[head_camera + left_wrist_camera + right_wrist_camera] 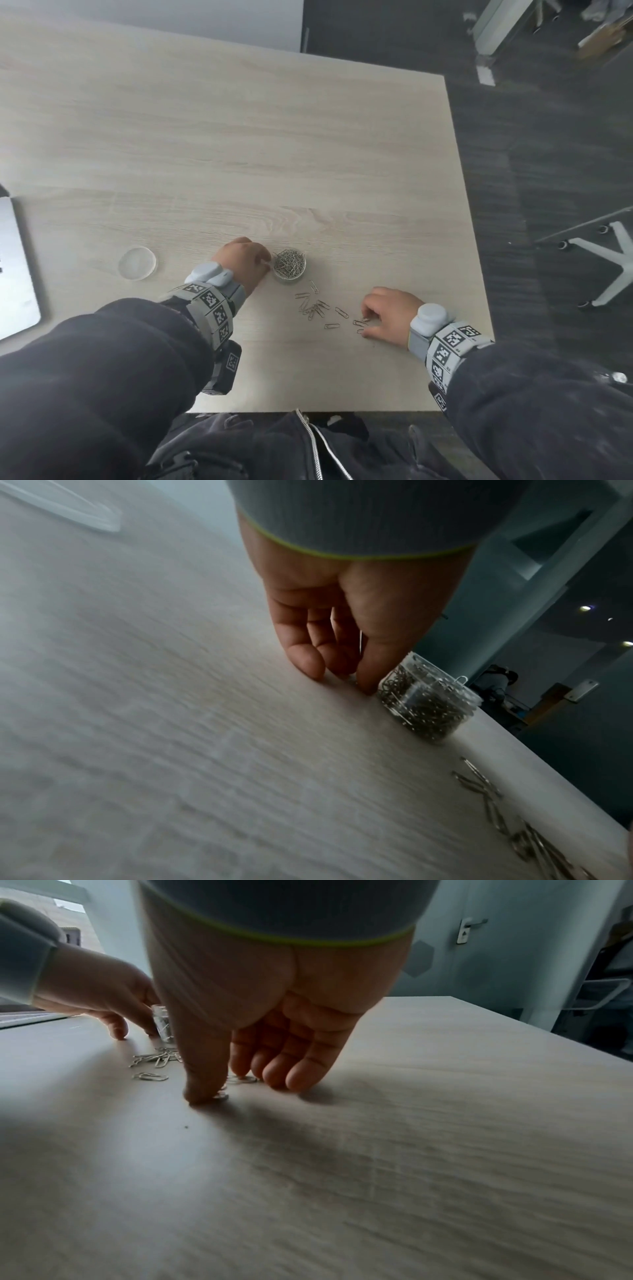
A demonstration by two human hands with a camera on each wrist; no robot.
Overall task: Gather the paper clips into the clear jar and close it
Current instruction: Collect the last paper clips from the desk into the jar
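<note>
From the head view, the clear jar (289, 265) sits open in the middle of the table (239, 137), already packed with clips, and its lid (137, 264) lies well off to the left, probably parked there so it's out of the way. The left hand (241, 262) is right against the jar's left side, I'd guess to steady it. Loose paper clips (317, 308) are scattered between the jar and the right hand (387, 317). The left wrist view shows that hand's fingers relaxed with tips on the table, thumb just beside the jar, gripping nothing that I can see. The right wrist view has thumb and fingers pressing down around a couple of clips, closing in to pinch them.
</note>
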